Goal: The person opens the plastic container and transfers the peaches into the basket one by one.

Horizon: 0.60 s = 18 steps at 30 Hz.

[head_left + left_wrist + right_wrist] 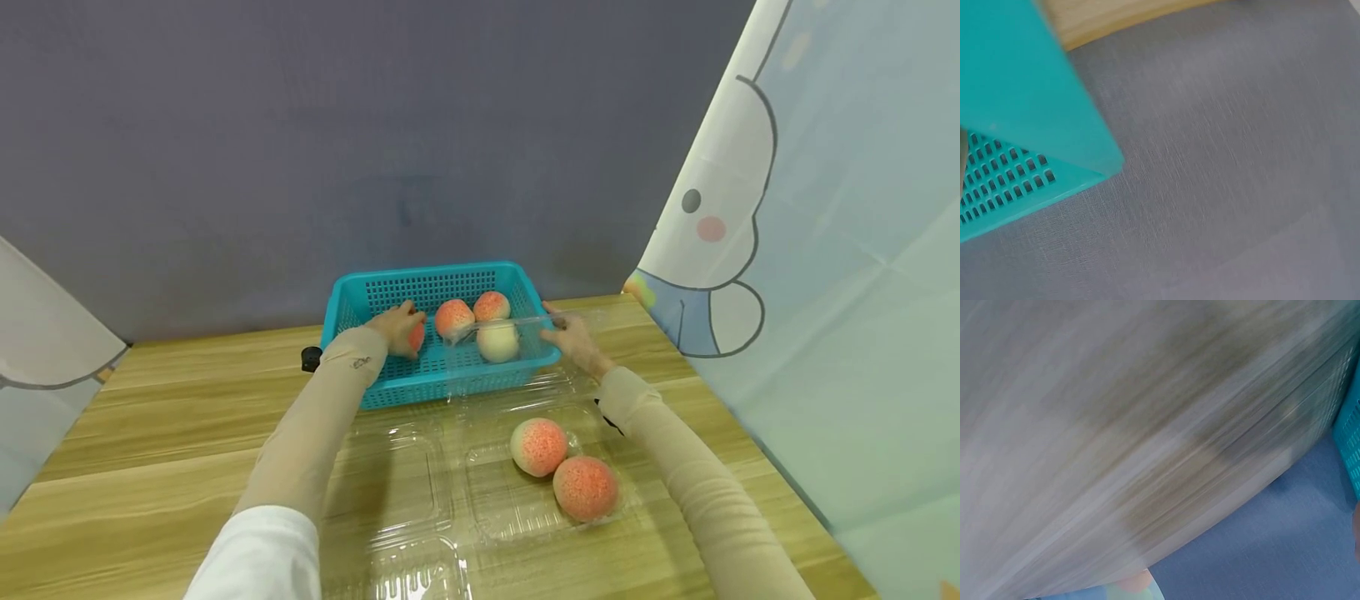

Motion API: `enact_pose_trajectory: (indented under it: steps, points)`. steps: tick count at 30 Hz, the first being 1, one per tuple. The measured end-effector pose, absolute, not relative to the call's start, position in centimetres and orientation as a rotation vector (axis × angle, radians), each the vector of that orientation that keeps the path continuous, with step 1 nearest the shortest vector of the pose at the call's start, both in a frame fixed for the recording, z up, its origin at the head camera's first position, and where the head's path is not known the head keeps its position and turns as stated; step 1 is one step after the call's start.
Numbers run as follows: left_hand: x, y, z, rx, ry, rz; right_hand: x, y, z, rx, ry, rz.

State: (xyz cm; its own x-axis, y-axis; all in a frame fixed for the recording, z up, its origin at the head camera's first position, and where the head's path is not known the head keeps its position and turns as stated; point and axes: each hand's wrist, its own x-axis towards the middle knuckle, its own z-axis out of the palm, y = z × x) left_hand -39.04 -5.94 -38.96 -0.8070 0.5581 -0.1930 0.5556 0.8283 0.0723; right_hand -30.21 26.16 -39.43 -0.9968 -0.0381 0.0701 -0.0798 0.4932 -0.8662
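In the head view, my left hand reaches into a turquoise basket and grips a red peach, partly hidden by the fingers. My right hand is by the basket's right end, thumb and fingers spread apart, with nothing seen between them. A raised clear plastic lid stands right beside it; contact cannot be made out. Inside the basket lie two reddish peaches and a pale one. Two more peaches sit in a clear plastic container.
A second clear container lies to the left on the wooden table. A small black object is at the basket's left side. Behind the table hangs a grey backdrop, with a cartoon-printed sheet on the right.
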Motion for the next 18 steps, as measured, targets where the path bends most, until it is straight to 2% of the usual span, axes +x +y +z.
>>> enact_pose_trajectory:
  steps: [11, 18]
  points:
    - [-38.5, -6.5, -37.4, 0.829, 2.785, 0.091, -30.0, 26.3, -39.7, 0.092, -2.687, 1.613]
    - [-38.6, -7.1, -34.3, 0.857, 2.816, 0.081, -30.9, 26.2, -39.3, 0.103, -2.690, 1.560]
